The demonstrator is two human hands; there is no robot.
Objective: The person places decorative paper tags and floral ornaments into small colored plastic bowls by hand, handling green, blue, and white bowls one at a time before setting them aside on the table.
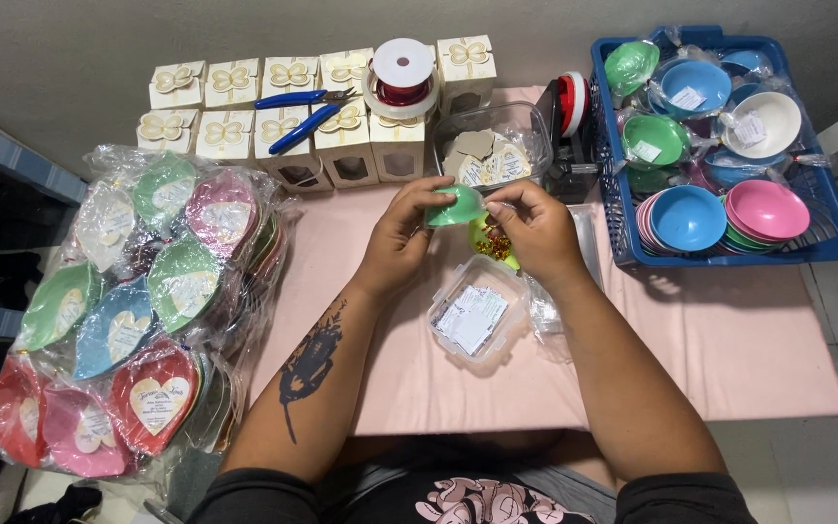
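Note:
My left hand (402, 233) and my right hand (532, 228) meet over the middle of a pink table (729, 340), both holding a small green bowl (458, 207) between their fingertips. Just under the bowl lies a little heap of shiny red and gold bits (495, 245) on something yellow-green. Below my hands sits a clear plastic box (477, 315) with white paper slips in it. A second clear tub (492, 146) with heart-shaped tags stands right behind the bowl.
A blue basket (831, 243) of coloured bowls fills the right side. A big clear bag of wrapped heart-shaped dishes (138, 311) lies on the left. Cream gift boxes (244, 121), blue pliers (303, 112) and a red ribbon spool (402, 73) line the back.

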